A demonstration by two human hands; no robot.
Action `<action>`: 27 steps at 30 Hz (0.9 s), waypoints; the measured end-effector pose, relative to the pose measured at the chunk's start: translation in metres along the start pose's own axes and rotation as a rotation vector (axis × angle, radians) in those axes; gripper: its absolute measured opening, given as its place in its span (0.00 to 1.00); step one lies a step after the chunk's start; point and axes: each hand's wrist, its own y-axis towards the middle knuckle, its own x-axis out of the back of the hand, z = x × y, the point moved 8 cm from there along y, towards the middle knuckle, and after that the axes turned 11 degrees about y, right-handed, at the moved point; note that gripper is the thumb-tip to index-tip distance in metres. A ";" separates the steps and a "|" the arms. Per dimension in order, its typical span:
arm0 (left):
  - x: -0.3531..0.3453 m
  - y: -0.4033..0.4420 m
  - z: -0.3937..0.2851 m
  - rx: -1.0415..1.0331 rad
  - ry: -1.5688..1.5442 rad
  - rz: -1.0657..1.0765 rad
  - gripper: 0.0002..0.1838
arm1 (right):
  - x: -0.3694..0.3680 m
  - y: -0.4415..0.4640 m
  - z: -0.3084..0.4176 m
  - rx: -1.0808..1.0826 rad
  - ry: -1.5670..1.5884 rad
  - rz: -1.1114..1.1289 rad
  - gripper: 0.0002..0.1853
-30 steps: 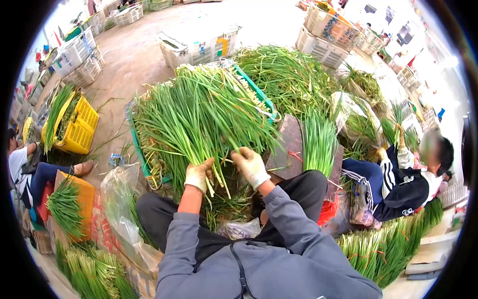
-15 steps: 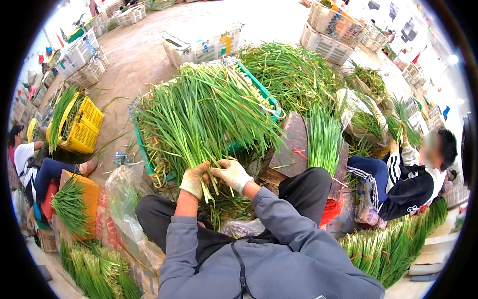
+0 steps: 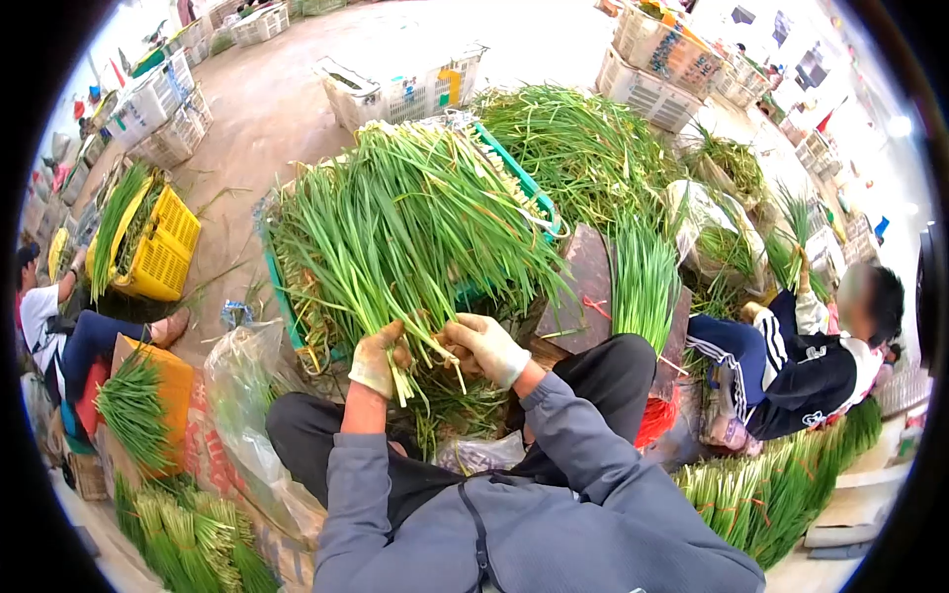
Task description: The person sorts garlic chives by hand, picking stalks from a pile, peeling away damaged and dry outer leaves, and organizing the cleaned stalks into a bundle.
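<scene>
The left hand (image 3: 378,360) is closed around a thin bunch of chives (image 3: 402,381), whose pale cut ends stick out just below the fingers while the green leaves run up and away from it. Just beside it, the right hand (image 3: 488,350) has its fingers curled in at the pale ends of a few stalks; it seems to pinch them, though the exact contact is hidden. The two hands are near each other but apart, and both wear pale, glove-like coverings.

Directly beyond the hands, a broad heap of loose chives (image 3: 415,212) fills and overhangs a green basket (image 3: 521,176). To the right of the hands, a neat bundle of chives (image 3: 643,287) lies on a brown board (image 3: 568,306), with a red tie (image 3: 596,305) on the board to the bundle's left. Farther off, beyond the right hand, a larger pile of chives (image 3: 578,138) spreads out, and a white crate (image 3: 410,97) stands past the basket.

Left of the left hand is a clear plastic bag (image 3: 240,390), and well apart beyond that, a yellow crate (image 3: 164,255) with greens in it. A crumpled bag (image 3: 481,454) lies below the hands, between the knees. Well to the right of the hands, a person in a black-and-white jacket (image 3: 806,371) sits behind a row of tied chive bundles (image 3: 776,491).
</scene>
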 end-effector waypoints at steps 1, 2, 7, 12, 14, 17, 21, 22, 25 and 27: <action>0.000 0.001 0.003 0.001 -0.019 0.011 0.12 | -0.003 0.001 -0.001 0.011 -0.105 0.012 0.12; 0.000 0.004 0.004 -0.002 -0.032 0.027 0.12 | -0.005 0.002 0.000 0.029 -0.209 0.025 0.12; 0.028 0.019 0.001 -0.036 -0.127 -0.126 0.13 | -0.015 -0.020 0.010 0.000 0.101 0.121 0.09; 0.007 0.003 -0.012 -0.025 -0.038 -0.106 0.17 | 0.013 0.016 -0.004 0.021 -0.221 -0.126 0.18; 0.012 0.014 0.003 0.006 0.028 -0.066 0.12 | -0.015 0.025 0.001 0.153 -0.597 -0.066 0.24; 0.024 0.016 0.010 -0.011 0.087 -0.143 0.10 | -0.014 0.046 -0.023 0.176 -0.499 -0.085 0.24; 0.024 0.010 0.006 -0.066 0.112 -0.192 0.11 | 0.001 0.046 -0.034 0.092 -0.123 -0.113 0.12; 0.021 0.011 0.004 -0.081 0.106 -0.179 0.13 | 0.004 0.047 -0.038 0.089 -0.124 -0.113 0.12; 0.020 0.018 0.004 -0.088 0.002 -0.170 0.15 | 0.003 0.041 -0.030 0.223 0.163 -0.107 0.10; 0.021 0.022 0.003 -0.085 -0.101 -0.173 0.16 | -0.002 0.020 -0.023 0.186 0.203 -0.098 0.10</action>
